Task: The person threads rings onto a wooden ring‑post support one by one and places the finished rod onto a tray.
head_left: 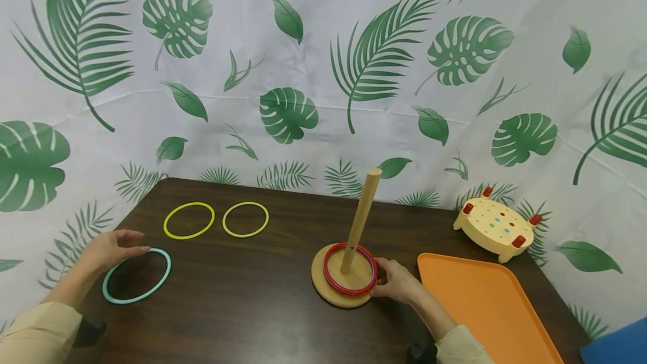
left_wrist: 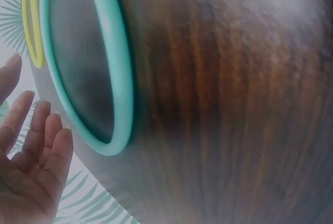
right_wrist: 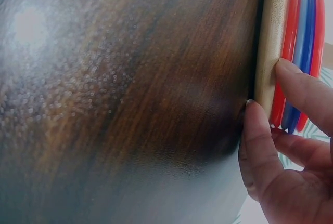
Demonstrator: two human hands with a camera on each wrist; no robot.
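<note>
A wooden ring-toss stand [head_left: 360, 218] has an upright peg on a round base [right_wrist: 269, 42]. Several stacked rings [right_wrist: 291, 31], red, light blue and blue, lie around the peg's foot, with a red ring [head_left: 328, 280] on top. My right hand [head_left: 399, 282] grips the right edge of the base, thumb beside the rings and a fingertip at the underside. At the table's left, my left hand [head_left: 108, 249] is held over a teal ring [head_left: 132, 299]; the left wrist view shows its fingers [left_wrist: 39, 130] loosely bent, apart from the ring.
Two yellow rings, one brighter [head_left: 189, 237] and one paler [head_left: 245, 235], lie toward the back left of the dark wooden table [head_left: 242, 308]. An orange tray [head_left: 475, 302] lies at right. Behind it sits a pale yellow pegged board [head_left: 495, 221] on short legs. A leaf-print cloth hangs behind.
</note>
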